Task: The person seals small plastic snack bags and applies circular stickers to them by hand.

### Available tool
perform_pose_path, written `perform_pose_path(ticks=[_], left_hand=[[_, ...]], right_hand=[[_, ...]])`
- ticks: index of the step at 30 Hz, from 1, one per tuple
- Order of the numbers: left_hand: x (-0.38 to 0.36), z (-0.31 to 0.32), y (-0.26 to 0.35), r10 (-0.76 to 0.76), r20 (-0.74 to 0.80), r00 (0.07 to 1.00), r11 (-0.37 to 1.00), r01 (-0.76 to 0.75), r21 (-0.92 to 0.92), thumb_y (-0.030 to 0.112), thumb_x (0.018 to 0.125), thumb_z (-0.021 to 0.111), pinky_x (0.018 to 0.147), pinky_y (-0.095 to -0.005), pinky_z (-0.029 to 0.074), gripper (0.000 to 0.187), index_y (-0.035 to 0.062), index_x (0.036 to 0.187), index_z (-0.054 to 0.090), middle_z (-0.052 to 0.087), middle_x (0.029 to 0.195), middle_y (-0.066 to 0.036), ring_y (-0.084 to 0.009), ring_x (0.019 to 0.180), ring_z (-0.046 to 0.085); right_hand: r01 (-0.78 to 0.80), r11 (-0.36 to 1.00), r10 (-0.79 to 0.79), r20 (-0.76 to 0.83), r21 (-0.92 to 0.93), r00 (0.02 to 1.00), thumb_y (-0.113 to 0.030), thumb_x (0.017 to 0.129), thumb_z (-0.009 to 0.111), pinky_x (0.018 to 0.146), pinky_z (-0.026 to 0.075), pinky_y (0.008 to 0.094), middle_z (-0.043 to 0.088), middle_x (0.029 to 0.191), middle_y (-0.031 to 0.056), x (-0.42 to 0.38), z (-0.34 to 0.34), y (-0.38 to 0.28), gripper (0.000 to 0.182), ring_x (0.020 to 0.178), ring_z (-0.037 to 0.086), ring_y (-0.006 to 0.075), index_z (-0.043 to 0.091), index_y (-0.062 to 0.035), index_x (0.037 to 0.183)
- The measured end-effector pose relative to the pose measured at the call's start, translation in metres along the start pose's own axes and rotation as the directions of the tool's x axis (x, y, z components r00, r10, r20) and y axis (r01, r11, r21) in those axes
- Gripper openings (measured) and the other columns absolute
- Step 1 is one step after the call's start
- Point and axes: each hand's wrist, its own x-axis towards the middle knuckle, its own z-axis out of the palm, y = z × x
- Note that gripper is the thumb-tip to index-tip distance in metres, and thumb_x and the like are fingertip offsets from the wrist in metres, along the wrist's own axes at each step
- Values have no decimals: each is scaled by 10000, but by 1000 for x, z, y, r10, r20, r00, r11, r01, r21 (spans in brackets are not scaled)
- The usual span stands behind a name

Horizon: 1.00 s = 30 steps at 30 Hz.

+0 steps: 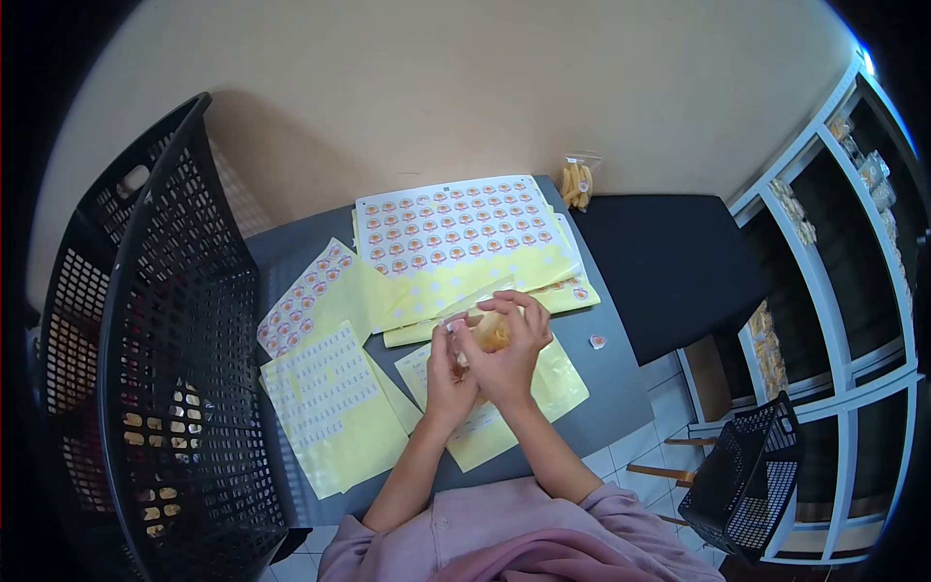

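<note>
A clear plastic bag with yellowish snack pieces [495, 336] is held up between both hands over the grey table. My left hand [446, 380] is closed around its left side. My right hand [511, 351] grips it from the right, fingers curled over the top and the thumb pressed on the front, next to a small whitish sticker-like patch [456, 328]. Beneath the hands lie yellow label sheets [558, 383]. Just beyond them rests a stack of white sheets with rows of round orange-and-pink stickers [456, 228], partly peeled down to yellow backing.
Left of the hands are a part-used sticker sheet [305, 301] and a printed label sheet [325, 398]. One loose sticker [597, 341] lies at right. A filled snack bag [578, 184] leans on the wall by a black surface [669, 262]. Black crates [184, 320] stand left; shelves [844, 378] stand right.
</note>
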Motion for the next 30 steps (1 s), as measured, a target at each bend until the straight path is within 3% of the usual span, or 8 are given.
perform_pose_path(ticks=[13, 15, 17, 19, 21, 24, 27, 30], left_hand=[[4, -5, 11, -2, -25, 1000, 999, 4, 52, -86, 744, 481, 872, -292, 394, 490, 33, 1183, 299, 434, 1165, -131, -213, 1128, 414], [10, -10, 22, -55, -281, 958, 977, -6, -211, -28, 781, 498, 809, -277, 428, 421, 24, 1160, 323, 493, 1082, -120, -173, 983, 506], [13, -24, 39, -103, -367, 925, 948, -20, -317, -24, 785, 461, 836, -292, 413, 397, 31, 1153, 323, 488, 1078, -109, -175, 957, 505], [12, -41, 58, -128, -513, 849, 840, -181, -511, -13, 770, 433, 871, -303, 391, 384, 35, 1139, 338, 473, 1095, -110, -188, 996, 484], [7, -64, 75, -128, -547, 828, 827, -215, -520, 1, 741, 422, 882, -316, 385, 396, 33, 1130, 354, 463, 1099, -110, -203, 1011, 472], [-4, -118, 82, -227, -387, 894, 783, -68, -619, 208, 763, 455, 795, -316, 418, 439, 45, 1163, 375, 492, 1040, -109, -213, 922, 496], [-13, -184, 59, -130, 91, 987, 376, 134, -917, 372, 784, 471, 621, -283, 447, 579, 42, 1236, 323, 479, 987, -114, -167, 766, 469], [-21, -210, 38, -102, 107, 989, 323, 135, -937, 434, 788, 484, 608, -290, 446, 653, 55, 1277, 275, 433, 997, -117, -157, 734, 458]], right_hand=[[90, 980, -93, 5, 180, 996, -119, 590, 727, 829, 330, 369, 476, 977, 101, 17, -3, 0, 325, 946, 439, 256, 539, -59, 849], [105, 961, -94, -54, 256, 994, -72, 659, 668, 824, 347, 325, 472, 967, 102, 27, -8, -10, 261, 914, 460, 225, 519, -27, 868], [-84, 796, 116, -15, 599, 993, -46, 748, 570, 810, 349, 299, 469, 963, 76, 37, 2, 1, 145, 921, 451, 174, 514, -28, 881], [-64, 773, 103, -24, 632, 994, -38, 800, 493, 762, 361, 264, 489, 902, 48, 50, 16, -9, 74, 864, 468, 132, 517, -20, 868], [-181, 763, 98, 166, 621, 981, -47, 806, 487, 710, 381, 253, 516, 833, 43, 56, 42, -1, 77, 784, 489, 122, 530, -14, 861], [39, 845, -239, 311, 534, 920, -34, 763, 525, 679, 410, 274, 537, 815, 84, 49, 100, -7, 112, 752, 520, 164, 557, -19, 870], [154, 839, -482, 581, 523, 655, -37, 701, 572, 692, 431, 314, 522, 865, 122, 35, 141, -23, 184, 787, 535, 238, 574, -28, 885], [395, 777, -629, 599, 490, 496, -61, 687, 584, 719, 435, 343, 508, 880, 126, 26, 174, -33, 213, 813, 532, 263, 579, -20, 896]])
